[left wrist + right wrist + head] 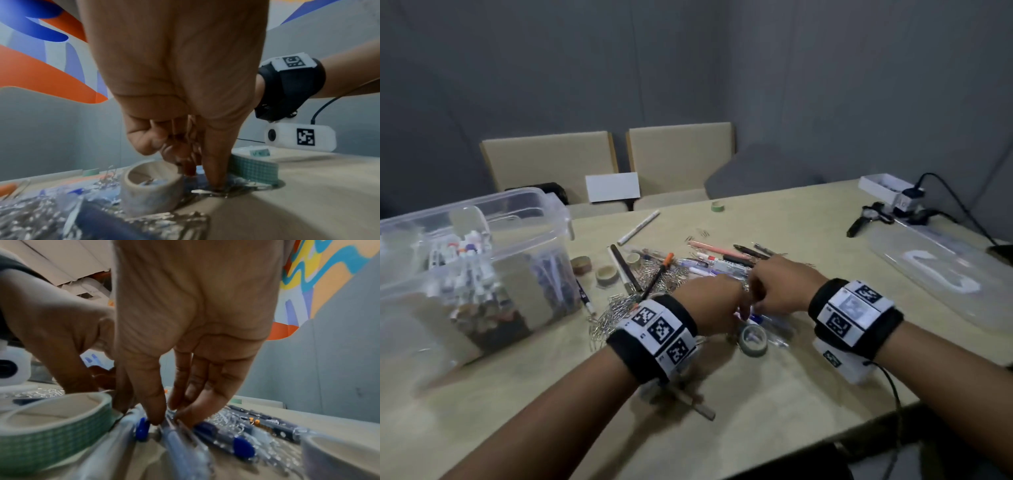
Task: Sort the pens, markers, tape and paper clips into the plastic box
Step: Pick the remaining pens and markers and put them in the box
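Observation:
A heap of pens (709, 263) and paper clips (613, 311) lies at the table's middle. Both hands meet over its near edge. My left hand (199, 178) has its fingers curled, and its thumb tip presses down on a dark blue pen (193, 183) between a beige tape roll (152, 186) and a green checked tape roll (255, 168). My right hand (168, 420) pinches a clear blue-capped pen (174, 436) between thumb and fingertips. The clear plastic box (472, 267) stands at the left with markers and pens inside.
More tape rolls (606, 274) and a white marker (638, 226) lie beyond the heap, and a green roll (718, 205) sits far back. The box lid (941, 270), a watch and a cabled device lie at the right. Two chairs stand behind the table.

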Demonstrator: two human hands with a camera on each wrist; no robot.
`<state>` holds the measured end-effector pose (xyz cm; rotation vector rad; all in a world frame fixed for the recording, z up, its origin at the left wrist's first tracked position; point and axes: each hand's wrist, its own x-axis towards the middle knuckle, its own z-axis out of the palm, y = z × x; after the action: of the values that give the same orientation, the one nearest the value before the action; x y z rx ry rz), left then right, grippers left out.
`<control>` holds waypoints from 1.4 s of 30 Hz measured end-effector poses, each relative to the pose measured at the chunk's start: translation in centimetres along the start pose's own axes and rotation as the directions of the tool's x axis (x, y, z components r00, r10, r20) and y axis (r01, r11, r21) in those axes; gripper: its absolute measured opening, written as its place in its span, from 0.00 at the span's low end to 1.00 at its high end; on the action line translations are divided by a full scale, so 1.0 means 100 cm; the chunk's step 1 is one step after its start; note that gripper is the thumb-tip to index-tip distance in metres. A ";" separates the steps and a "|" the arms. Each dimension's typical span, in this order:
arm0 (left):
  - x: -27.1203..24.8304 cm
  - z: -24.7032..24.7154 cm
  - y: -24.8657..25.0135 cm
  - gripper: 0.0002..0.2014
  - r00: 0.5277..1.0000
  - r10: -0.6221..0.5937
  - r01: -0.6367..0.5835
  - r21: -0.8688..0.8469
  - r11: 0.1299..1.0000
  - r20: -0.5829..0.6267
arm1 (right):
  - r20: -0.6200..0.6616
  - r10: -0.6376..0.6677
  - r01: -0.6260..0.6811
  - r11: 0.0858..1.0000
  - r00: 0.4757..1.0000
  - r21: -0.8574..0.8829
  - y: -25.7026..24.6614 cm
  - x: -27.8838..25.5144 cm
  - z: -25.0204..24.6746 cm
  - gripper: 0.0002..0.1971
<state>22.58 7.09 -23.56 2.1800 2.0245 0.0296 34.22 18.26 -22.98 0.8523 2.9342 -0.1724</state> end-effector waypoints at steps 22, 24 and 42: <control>0.011 0.006 -0.022 0.05 0.970 0.112 -0.091 0.105 0.990 -0.218 | -0.146 0.144 -0.104 0.961 0.979 0.255 0.036 0.009 0.008 0.09; 0.011 0.004 -0.018 0.06 0.967 0.098 -0.082 0.078 0.994 -0.237 | -0.185 0.153 -0.111 0.969 0.971 0.219 0.039 0.012 0.007 0.04; 0.023 0.017 -0.022 0.13 1.000 -0.001 0.003 0.194 0.981 -0.012 | -0.215 0.028 -0.018 0.999 0.976 0.046 0.016 0.020 0.007 0.01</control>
<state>20.80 9.33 -25.71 2.2953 2.1165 -0.1630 33.42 20.60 -23.99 0.9689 3.1297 -0.1520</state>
